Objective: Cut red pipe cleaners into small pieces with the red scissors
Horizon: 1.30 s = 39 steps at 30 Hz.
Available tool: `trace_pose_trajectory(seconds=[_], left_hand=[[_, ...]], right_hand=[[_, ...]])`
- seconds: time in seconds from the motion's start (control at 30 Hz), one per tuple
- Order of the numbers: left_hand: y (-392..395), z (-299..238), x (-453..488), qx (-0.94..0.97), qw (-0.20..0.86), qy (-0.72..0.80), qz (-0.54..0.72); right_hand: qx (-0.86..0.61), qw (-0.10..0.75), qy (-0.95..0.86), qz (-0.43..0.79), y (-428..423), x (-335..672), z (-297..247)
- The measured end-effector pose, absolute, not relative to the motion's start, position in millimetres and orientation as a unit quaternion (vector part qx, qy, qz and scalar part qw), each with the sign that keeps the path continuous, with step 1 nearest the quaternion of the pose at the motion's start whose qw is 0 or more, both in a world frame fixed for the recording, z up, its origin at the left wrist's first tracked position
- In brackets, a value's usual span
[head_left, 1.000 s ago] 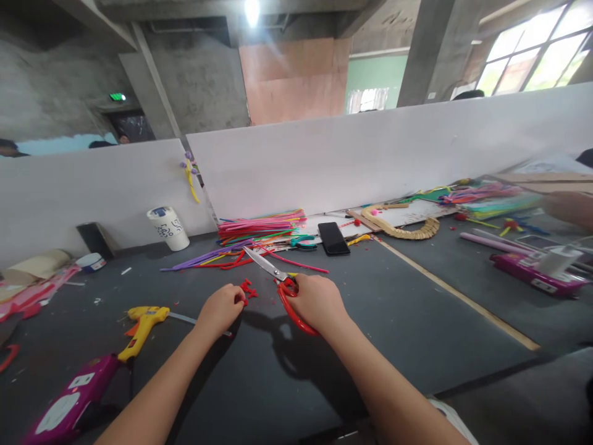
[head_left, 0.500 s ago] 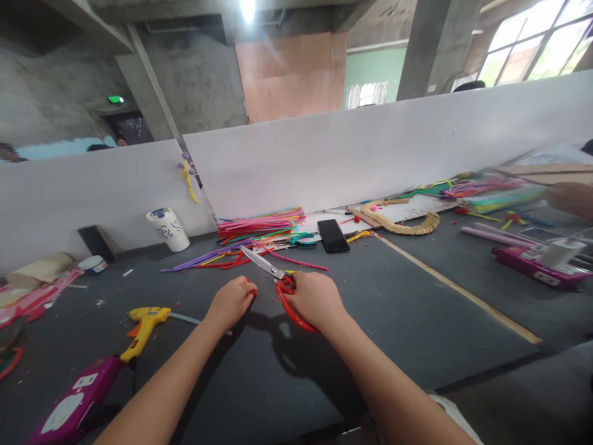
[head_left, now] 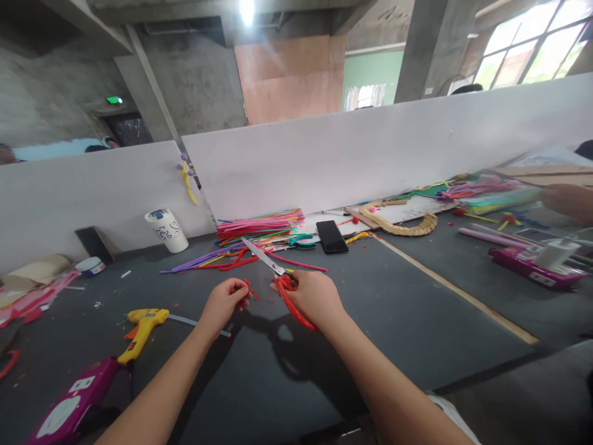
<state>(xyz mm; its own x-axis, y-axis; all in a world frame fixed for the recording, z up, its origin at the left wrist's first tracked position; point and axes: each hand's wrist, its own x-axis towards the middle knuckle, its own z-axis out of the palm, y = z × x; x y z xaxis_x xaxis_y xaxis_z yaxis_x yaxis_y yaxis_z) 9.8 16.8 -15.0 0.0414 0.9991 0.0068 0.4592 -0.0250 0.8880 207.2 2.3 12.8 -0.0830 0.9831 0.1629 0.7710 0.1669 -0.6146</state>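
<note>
My right hand (head_left: 317, 298) is wrapped around the red handles of a pair of scissors (head_left: 263, 256). The blades look closed and point up and left, toward the pipe cleaners. Left of the scissors, my left hand (head_left: 227, 301) is closed in a pinch. Small bits of red pipe cleaner (head_left: 248, 285) show at its fingertips, and another bit sits just beside them. Beyond both hands lies a pile of pink and red pipe cleaners (head_left: 259, 227), with purple, yellow and red ones (head_left: 204, 261) spread in front of it.
A yellow glue gun (head_left: 143, 330) and its purple base (head_left: 74, 402) lie at left. Along the back are a white cup (head_left: 167, 230), a black phone (head_left: 332, 237), pliers (head_left: 302, 240) and a curved tan strip (head_left: 403, 224). Another person's hand (head_left: 567, 203) is at far right.
My left hand's fingers have loosened somewhat, and red bits now show separately at the fingertips. The scissor blades have tilted slightly more upward, with my right hand almost still.
</note>
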Motion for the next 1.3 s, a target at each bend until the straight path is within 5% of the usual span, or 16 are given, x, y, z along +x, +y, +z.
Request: trace_pose_trajectory(seconds=[0.37,0.87,1.3], left_hand=[[-55.3,5.5,23.2,0.335,0.635,0.513,0.470],[-63.1,5.1,17.8,0.362,0.657,0.472,0.464],[-66.7,9.4,20.9,0.486,0.542,0.532,0.432]], right_hand=[[-0.436,0.298,-0.693,0.491,-21.4,173.4,9.3],[-0.402,0.313,-0.671,0.539,-32.0,169.9,4.7],[-0.386,0.321,-0.631,0.592,-31.4,172.4,7.3]])
